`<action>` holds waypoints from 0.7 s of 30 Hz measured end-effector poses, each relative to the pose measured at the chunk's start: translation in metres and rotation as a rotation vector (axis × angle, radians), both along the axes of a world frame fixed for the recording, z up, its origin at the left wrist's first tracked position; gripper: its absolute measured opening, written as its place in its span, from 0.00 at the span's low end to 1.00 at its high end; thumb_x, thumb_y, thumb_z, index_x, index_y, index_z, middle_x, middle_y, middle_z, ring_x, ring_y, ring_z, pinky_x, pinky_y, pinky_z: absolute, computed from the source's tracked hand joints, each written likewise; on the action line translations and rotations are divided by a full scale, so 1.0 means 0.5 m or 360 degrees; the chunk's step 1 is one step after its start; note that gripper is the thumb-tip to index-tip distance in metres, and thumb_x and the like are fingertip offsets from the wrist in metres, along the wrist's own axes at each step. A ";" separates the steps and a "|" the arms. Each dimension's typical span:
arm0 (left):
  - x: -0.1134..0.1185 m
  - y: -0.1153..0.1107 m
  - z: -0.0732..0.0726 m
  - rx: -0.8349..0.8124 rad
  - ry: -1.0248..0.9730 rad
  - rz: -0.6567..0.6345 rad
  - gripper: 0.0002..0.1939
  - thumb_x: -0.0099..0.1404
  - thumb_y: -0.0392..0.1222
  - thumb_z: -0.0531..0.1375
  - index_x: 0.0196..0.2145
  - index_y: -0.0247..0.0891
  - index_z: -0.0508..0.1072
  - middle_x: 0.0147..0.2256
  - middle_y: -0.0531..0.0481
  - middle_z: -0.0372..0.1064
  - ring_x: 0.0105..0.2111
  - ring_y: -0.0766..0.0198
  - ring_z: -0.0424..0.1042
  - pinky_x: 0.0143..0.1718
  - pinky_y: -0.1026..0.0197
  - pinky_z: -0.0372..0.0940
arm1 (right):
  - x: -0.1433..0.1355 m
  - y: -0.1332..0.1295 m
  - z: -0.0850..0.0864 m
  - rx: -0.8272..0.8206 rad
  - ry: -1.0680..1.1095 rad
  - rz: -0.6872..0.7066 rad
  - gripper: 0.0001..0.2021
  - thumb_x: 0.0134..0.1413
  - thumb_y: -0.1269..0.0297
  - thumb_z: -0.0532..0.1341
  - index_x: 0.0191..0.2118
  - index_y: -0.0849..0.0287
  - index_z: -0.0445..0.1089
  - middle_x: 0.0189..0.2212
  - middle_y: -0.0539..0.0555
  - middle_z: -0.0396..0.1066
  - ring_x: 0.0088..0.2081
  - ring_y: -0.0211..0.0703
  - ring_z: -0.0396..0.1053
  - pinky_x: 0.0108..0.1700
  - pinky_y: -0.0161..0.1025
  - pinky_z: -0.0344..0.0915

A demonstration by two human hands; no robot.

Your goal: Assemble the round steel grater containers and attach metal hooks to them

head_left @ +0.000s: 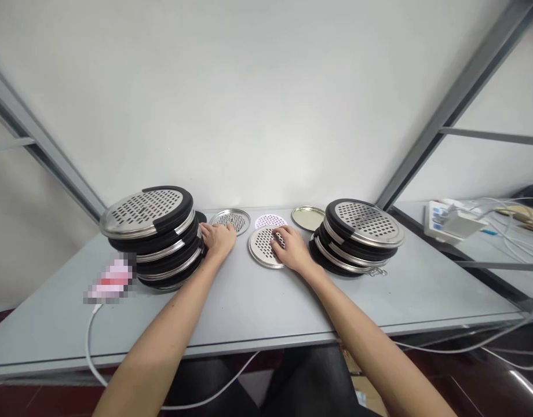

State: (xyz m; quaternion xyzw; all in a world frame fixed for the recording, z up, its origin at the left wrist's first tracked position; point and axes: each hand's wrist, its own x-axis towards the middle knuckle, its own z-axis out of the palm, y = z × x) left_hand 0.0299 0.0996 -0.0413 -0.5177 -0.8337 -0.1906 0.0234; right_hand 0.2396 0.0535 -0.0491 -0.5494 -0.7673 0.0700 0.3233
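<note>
A round perforated metal plate [262,249] lies flat near the table's middle, and my right hand [290,246] rests on its right part, fingers spread. My left hand [219,238] is beside the tall left stack of black-rimmed perforated discs [147,211], fingers apart; its fingertips reach the stack's right side and the near edge of a silver perforated disc [232,220]. Behind the middle plate lies a thin pale purple perforated disc [270,220]. A plain gold-coloured round lid [307,217] sits beside the right stack of similar discs [366,223].
A blurred pink object [112,281] with a white cable lies left of the left stack. Metal clips [378,272] stick out at the right stack's base. A power strip [442,223] with tangled cables is beyond the right frame post [449,104].
</note>
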 end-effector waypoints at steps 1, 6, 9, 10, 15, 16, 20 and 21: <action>0.000 0.003 -0.001 -0.0009 0.0008 0.0024 0.37 0.67 0.53 0.47 0.53 0.09 0.66 0.61 0.15 0.50 0.66 0.37 0.46 0.64 0.44 0.44 | 0.000 0.000 0.000 0.0001 0.0000 0.0001 0.14 0.58 0.62 0.57 0.48 0.61 0.70 0.50 0.62 0.67 0.52 0.51 0.64 0.57 0.47 0.59; 0.003 0.014 -0.007 -0.0044 0.0046 0.0072 0.43 0.66 0.60 0.46 0.55 0.07 0.63 0.62 0.15 0.47 0.66 0.36 0.44 0.65 0.44 0.42 | 0.001 0.001 -0.003 0.0009 -0.0012 0.0010 0.15 0.59 0.61 0.57 0.48 0.61 0.70 0.50 0.62 0.67 0.52 0.51 0.64 0.57 0.46 0.59; 0.002 0.016 -0.007 -0.0047 0.0085 0.0110 0.43 0.66 0.59 0.48 0.58 0.08 0.60 0.62 0.15 0.47 0.65 0.34 0.47 0.64 0.42 0.44 | 0.002 0.003 -0.004 0.0008 -0.0016 0.0017 0.15 0.59 0.61 0.57 0.48 0.61 0.70 0.50 0.62 0.67 0.53 0.51 0.63 0.57 0.46 0.59; 0.000 0.016 -0.006 -0.0048 0.0109 0.0115 0.42 0.66 0.57 0.49 0.59 0.08 0.58 0.62 0.15 0.47 0.65 0.34 0.47 0.64 0.41 0.44 | 0.002 0.003 -0.004 0.0006 -0.0019 0.0019 0.15 0.59 0.61 0.57 0.48 0.61 0.70 0.50 0.62 0.67 0.53 0.52 0.63 0.57 0.47 0.59; -0.008 0.021 0.006 -0.0174 0.0194 0.0112 0.44 0.65 0.56 0.52 0.57 0.04 0.57 0.59 0.08 0.49 0.63 0.29 0.49 0.61 0.36 0.45 | 0.004 0.003 -0.003 0.0001 -0.0024 0.0031 0.15 0.59 0.60 0.56 0.48 0.60 0.70 0.50 0.62 0.67 0.52 0.52 0.63 0.56 0.47 0.59; -0.010 0.022 0.010 -0.0211 0.0198 0.0097 0.44 0.65 0.59 0.52 0.56 0.05 0.61 0.58 0.08 0.52 0.62 0.27 0.51 0.60 0.34 0.46 | 0.004 0.003 -0.003 -0.0001 -0.0023 0.0035 0.15 0.59 0.60 0.56 0.48 0.60 0.69 0.50 0.62 0.67 0.52 0.52 0.63 0.56 0.47 0.59; -0.014 0.013 0.028 -0.0245 0.0251 -0.0055 0.40 0.67 0.59 0.49 0.54 0.12 0.67 0.58 0.14 0.55 0.62 0.31 0.52 0.60 0.37 0.48 | 0.004 0.002 -0.001 -0.0017 -0.0019 0.0041 0.14 0.59 0.60 0.57 0.48 0.60 0.69 0.50 0.62 0.67 0.53 0.51 0.63 0.56 0.47 0.59; -0.015 0.009 0.031 -0.0238 0.0265 -0.0091 0.36 0.68 0.57 0.47 0.54 0.16 0.68 0.59 0.17 0.56 0.63 0.32 0.52 0.60 0.37 0.48 | 0.004 0.002 -0.001 -0.0019 -0.0019 0.0040 0.14 0.59 0.61 0.57 0.48 0.60 0.69 0.50 0.61 0.67 0.52 0.51 0.63 0.56 0.47 0.59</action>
